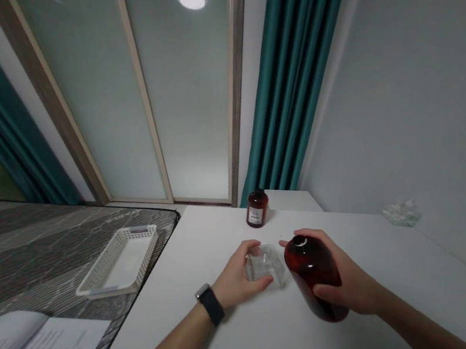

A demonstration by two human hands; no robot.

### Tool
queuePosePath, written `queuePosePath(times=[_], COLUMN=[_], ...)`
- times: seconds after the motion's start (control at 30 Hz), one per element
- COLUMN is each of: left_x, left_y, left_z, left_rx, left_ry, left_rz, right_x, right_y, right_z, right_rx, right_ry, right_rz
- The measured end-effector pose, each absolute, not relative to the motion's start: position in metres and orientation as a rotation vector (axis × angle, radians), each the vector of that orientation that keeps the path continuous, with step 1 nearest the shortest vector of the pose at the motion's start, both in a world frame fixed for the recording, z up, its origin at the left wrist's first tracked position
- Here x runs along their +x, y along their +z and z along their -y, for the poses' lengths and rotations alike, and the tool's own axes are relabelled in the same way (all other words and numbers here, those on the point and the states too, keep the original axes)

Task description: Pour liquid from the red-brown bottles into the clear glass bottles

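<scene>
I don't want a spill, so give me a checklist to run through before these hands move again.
1. Right hand around the large bottle: ok, thumb and fingers are wrapped around it.
2. Left hand on the clear container: ok, thumb and fingers hold its side.
3. Large bottle capped: cannot tell, its dark top is too unclear.
4. Container dry inside: cannot tell, reflections hide it.
5. Small bottle upright and apart from both hands: ok, it stands beyond them on the table.
6. Basket away from both hands: ok, it sits off the table, to the left.
</scene>
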State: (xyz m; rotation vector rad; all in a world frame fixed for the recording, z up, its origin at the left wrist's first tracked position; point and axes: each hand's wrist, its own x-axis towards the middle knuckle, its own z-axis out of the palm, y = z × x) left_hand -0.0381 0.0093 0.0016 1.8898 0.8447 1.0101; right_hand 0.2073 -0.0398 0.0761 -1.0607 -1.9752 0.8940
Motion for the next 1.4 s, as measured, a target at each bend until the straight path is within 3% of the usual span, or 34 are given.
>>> queuePosePath(times=[0.63, 1.4], left_x=[-0.036, -0.039], left_y=[0.002, 0.011], left_z=[-0.009, -0.005], left_rx=[1.987, 2.185], left_ry=[1.024, 0.927], left_rz=[-0.856, -0.855], right_x=[0.199, 0.219], right_y=[0.045, 0.067], right_z=[0.065, 0.027], right_rx=[-1.046, -1.426], right_ry=[1.103, 0.291], right_rz=[1.909, 2.369])
